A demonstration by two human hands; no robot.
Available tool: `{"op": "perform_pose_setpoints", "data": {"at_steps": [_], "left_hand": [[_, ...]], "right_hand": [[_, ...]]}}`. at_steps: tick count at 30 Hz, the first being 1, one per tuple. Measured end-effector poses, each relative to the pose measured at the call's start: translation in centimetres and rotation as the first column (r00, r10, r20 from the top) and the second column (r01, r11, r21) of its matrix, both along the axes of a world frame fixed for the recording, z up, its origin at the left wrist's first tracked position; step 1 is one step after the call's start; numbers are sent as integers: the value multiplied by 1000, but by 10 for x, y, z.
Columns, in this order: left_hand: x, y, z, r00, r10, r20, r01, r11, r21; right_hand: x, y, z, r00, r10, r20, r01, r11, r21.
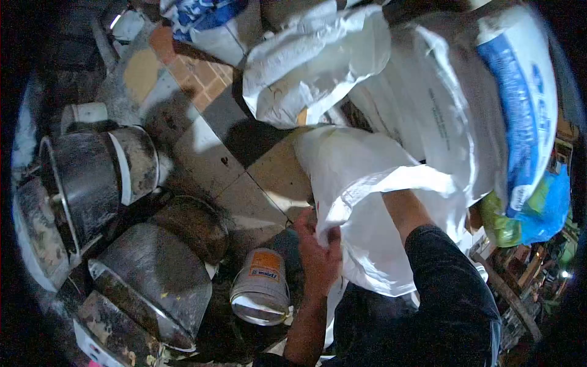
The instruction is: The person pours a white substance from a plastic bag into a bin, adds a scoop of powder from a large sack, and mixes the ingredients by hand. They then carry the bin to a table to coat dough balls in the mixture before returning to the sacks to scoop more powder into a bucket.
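A large white sack (361, 153) stands in front of me with its rolled mouth open towards me. My left hand (319, 251) is at the left edge of that mouth, its fingers around the rim. My right forearm reaches down into the sack, and the sack's wall hides my right hand. The contents of the sack cannot be made out. Just left of my left forearm is a small white bucket (261, 287) with an orange label.
Large dark, dusty buckets (153, 275) crowd the left side. More white sacks (318, 67) stand behind, and a blue and white sack (520, 110) is at the right. Green and blue bags (538, 214) lie beyond it. Patchwork tiles (238, 183) cover the floor.
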State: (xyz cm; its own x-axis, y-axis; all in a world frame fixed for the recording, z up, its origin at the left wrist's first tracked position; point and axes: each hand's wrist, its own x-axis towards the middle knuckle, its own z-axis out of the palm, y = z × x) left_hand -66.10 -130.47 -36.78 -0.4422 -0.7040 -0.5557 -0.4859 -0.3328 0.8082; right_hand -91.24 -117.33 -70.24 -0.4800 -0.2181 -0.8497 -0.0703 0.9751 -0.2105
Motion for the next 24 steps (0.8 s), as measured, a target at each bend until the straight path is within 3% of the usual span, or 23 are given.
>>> {"op": "perform_pose_setpoints", "data": {"at_steps": [1,3,5,6,7,9,13,15,16,17,18,19,20,21,24], "left_hand": [[-1,-6,-4,998,33,49,-30,998,-63],[-3,-17,-23,984,125,-130,-147,974,-174],[-18,-35,-15,973,213,-88,-217,975,-45],[-20,-42,-19,973,212,-90,-218,974,-64],[-20,-40,-27,974,227,-19,-227,955,-192],[-33,-47,-20,953,294,-71,-299,950,-87],[-26,-35,-27,981,183,-65,-192,965,-178],[-35,-35,-15,925,353,-139,-349,936,56],[-36,-33,-12,922,363,-138,-358,932,57],[-37,-34,-9,924,355,-140,-351,935,55],[-37,-36,-5,934,316,-165,-314,949,37],[-36,-38,-3,943,275,-188,-277,961,18],[-36,-40,-2,944,270,-187,-271,962,17],[-37,-42,-2,948,257,-189,-266,964,-23],[-36,-46,1,962,225,-152,-237,969,-72]], "right_hand": [[-5,3,-15,999,-37,9,37,999,5],[-15,5,-40,993,-117,30,116,993,14],[-14,6,-52,970,-214,111,214,977,14],[-14,8,-60,947,-277,162,279,960,14],[-12,10,-66,918,-337,211,341,940,19],[0,16,-70,842,-441,310,449,892,49],[52,55,-66,717,-561,414,563,816,130],[73,99,-123,676,-631,380,648,755,99],[81,100,-123,654,-663,364,687,722,81],[81,105,-122,809,-494,318,505,861,55],[77,90,-93,961,-166,221,160,986,44],[75,79,-71,984,141,112,-150,986,73],[67,76,-52,933,359,8,-358,926,122],[57,71,-34,867,492,-73,-473,861,188],[27,88,-33,806,506,-307,-445,860,250]]}}
